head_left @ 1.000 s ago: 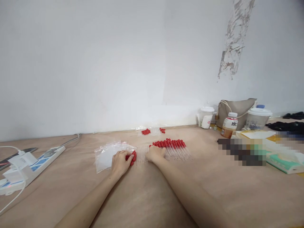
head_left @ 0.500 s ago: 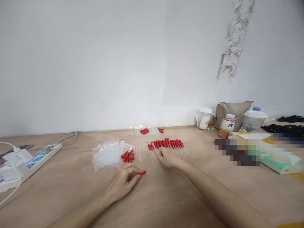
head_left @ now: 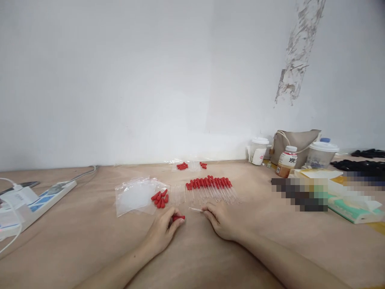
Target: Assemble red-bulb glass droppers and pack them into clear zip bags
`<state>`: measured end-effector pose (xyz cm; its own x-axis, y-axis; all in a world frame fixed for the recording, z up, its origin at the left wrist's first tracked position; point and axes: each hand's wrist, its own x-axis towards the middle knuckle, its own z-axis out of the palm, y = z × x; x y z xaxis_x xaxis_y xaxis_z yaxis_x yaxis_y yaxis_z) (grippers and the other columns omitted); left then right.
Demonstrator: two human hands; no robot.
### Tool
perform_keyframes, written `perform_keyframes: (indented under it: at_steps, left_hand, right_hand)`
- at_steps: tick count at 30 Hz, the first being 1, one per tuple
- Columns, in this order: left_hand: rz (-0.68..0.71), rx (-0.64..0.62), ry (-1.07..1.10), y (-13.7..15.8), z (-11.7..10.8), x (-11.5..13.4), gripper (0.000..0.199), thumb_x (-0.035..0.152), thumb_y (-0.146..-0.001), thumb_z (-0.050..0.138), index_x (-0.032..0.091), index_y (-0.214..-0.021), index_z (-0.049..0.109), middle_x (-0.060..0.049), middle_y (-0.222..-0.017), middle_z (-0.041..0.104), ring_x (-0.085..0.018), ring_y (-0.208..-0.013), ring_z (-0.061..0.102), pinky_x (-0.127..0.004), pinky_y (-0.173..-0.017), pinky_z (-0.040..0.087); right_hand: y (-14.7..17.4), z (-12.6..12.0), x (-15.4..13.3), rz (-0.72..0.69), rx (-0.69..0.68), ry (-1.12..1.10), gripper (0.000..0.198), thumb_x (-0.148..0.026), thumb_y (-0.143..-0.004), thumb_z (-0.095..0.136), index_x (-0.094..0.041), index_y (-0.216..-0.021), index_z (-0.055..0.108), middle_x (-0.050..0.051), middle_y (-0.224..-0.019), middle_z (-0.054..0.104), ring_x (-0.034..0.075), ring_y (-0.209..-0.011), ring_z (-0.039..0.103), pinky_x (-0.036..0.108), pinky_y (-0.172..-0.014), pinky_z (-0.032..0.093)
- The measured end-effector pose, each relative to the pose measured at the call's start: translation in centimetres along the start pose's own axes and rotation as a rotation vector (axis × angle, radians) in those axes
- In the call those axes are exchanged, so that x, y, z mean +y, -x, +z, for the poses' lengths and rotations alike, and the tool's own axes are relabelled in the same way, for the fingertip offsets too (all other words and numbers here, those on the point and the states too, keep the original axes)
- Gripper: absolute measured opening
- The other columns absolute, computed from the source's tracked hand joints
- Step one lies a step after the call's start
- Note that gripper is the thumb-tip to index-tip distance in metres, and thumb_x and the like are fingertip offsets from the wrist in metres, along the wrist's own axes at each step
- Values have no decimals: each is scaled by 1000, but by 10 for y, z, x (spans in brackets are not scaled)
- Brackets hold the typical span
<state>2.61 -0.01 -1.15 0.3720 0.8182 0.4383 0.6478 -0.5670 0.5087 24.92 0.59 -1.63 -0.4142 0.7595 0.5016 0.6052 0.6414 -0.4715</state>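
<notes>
My left hand (head_left: 164,226) pinches a red rubber dropper bulb (head_left: 179,217) between thumb and fingers, just above the table. Facing it, my right hand (head_left: 221,220) grips a thin clear glass dropper tube (head_left: 196,209), whose free end points left toward the bulb; the two are apart. Behind my right hand lies a row of glass droppers with red bulbs fitted (head_left: 210,184). Several bare glass tubes (head_left: 178,194) lie side by side left of that row. A small pile of loose red bulbs (head_left: 160,198) rests on the edge of clear plastic bags (head_left: 132,198).
Near the wall lies another clear bag with red bulbs (head_left: 182,165). A power strip (head_left: 45,202) with cables is at left. At right stand a lidded cup (head_left: 259,151), a bottle (head_left: 287,161), a grey bag (head_left: 296,142), a clear tub (head_left: 322,154) and a green tissue pack (head_left: 350,206).
My right hand has drawn back from the dropper row toward me, and a glass tube now shows in its fingers. My left hand, still holding the bulb, has shifted slightly right.
</notes>
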Motion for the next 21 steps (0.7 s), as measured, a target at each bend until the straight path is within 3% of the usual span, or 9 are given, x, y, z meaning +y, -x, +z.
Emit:
perform_keyframes:
  at_steps: [7, 16, 21]
  left_hand:
    - [3, -37, 97, 4, 2, 6, 9, 26, -84, 44, 20, -81, 49, 1, -73, 54, -14, -66, 50, -24, -61, 39]
    - [-12, -18, 137, 5, 3, 0, 10, 26, -85, 43, 19, -84, 50, 1, -75, 56, -15, -70, 53, -25, -65, 43]
    - [73, -20, 132, 5, 1, 0, 17, 26, -84, 47, 22, -96, 58, -4, -103, 59, -19, -94, 54, -32, -83, 41]
  right_hand:
    - [7, 2, -9, -76, -7, 65, 14, -16, -84, 37, -20, -84, 51, 0, -82, 59, 12, -72, 49, 30, -71, 29]
    - [7, 1, -13, -93, 5, 105, 17, -17, -85, 35, -20, -85, 53, 1, -82, 59, 13, -72, 50, 30, -70, 27]
    - [6, 2, -7, -98, -7, 77, 19, -20, -85, 38, -22, -89, 57, 1, -82, 60, 13, -73, 50, 31, -71, 26]
